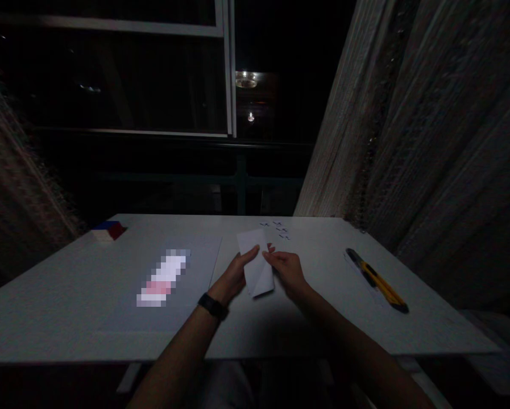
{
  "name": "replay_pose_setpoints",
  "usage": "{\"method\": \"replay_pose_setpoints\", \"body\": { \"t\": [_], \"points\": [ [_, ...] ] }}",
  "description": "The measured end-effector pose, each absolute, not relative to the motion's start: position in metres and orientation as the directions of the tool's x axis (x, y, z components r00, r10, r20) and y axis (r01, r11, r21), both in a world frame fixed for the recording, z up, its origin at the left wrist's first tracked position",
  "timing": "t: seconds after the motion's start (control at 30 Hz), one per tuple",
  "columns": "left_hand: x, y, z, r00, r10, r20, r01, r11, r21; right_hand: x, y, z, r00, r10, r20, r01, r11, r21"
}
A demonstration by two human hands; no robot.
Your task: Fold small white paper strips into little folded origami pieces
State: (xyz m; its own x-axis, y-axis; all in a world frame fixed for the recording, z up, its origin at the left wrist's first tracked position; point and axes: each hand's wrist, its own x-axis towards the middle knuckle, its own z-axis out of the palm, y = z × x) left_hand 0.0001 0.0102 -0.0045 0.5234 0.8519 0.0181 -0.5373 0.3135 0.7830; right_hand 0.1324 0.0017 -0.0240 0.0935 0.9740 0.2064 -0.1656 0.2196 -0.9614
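A folded sheet of white paper (257,272) is held up over the middle of the table, with a slanting crease near its lower end. My left hand (239,271) grips its left side, thumb lying across the front. At the right edge, my right hand (286,267) pinches the paper between thumb and fingers. The fingers behind the sheet are mostly hidden. A dark watch (212,305) is on my left wrist.
On the white table (314,318) lie a yellow and black utility knife (378,281) at right, a Rubik's cube (108,230) at the far left, and a large pale sheet (203,267) with a pixelated patch. Small dark marks (280,229) show beyond the paper. Curtains (340,113) flank a dark window.
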Motion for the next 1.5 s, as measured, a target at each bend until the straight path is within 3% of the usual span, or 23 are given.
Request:
{"method": "replay_pose_setpoints", "body": {
  "t": [0.17,0.3,0.43,0.57,0.73,1.0,1.13,1.27,1.4,1.5],
  "points": [
    [-0.004,0.011,-0.006,0.481,0.874,0.064,-0.447,0.182,0.876,0.133,0.001,-0.023,0.095,0.974,0.203,-0.178,0.218,-0.96],
    [-0.008,0.019,-0.013,0.226,0.967,0.116,-0.128,-0.088,0.988,0.135,0.001,-0.022,0.128,0.975,0.184,-0.144,0.202,-0.969],
    [-0.009,0.028,-0.021,0.027,0.954,0.297,0.084,-0.299,0.951,0.137,0.004,-0.024,0.236,0.951,0.202,-0.08,0.226,-0.971],
    [-0.007,0.031,-0.03,-0.065,0.939,0.337,0.107,-0.329,0.938,0.137,0.005,-0.025,0.374,0.902,0.214,-0.024,0.24,-0.97],
    [-0.004,0.028,-0.034,-0.08,0.932,0.354,0.154,-0.339,0.928,0.133,0.003,-0.022,0.407,0.88,0.246,-0.003,0.271,-0.963],
    [0.006,0.015,-0.029,-0.079,0.852,0.517,0.275,-0.48,0.833,0.13,0.005,-0.028,0.377,0.901,0.217,-0.1,0.272,-0.957],
    [0.008,0.014,-0.027,-0.141,0.855,0.499,0.222,-0.464,0.858,0.131,0.006,-0.03,0.333,0.925,0.181,-0.191,0.254,-0.948],
    [0.005,0.017,-0.022,-0.183,0.93,0.32,-0.044,-0.333,0.942,0.133,0.006,-0.029,0.3,0.931,0.21,-0.163,0.267,-0.95],
    [0.001,0.019,-0.017,0.015,0.992,0.124,-0.395,-0.108,0.912,0.138,0.007,-0.027,0.262,0.941,0.216,-0.124,0.254,-0.959],
    [-0.001,0.02,-0.016,0.108,0.991,0.081,-0.479,-0.019,0.877,0.14,0.007,-0.026,0.211,0.956,0.204,-0.145,0.237,-0.961]
  ]
}}
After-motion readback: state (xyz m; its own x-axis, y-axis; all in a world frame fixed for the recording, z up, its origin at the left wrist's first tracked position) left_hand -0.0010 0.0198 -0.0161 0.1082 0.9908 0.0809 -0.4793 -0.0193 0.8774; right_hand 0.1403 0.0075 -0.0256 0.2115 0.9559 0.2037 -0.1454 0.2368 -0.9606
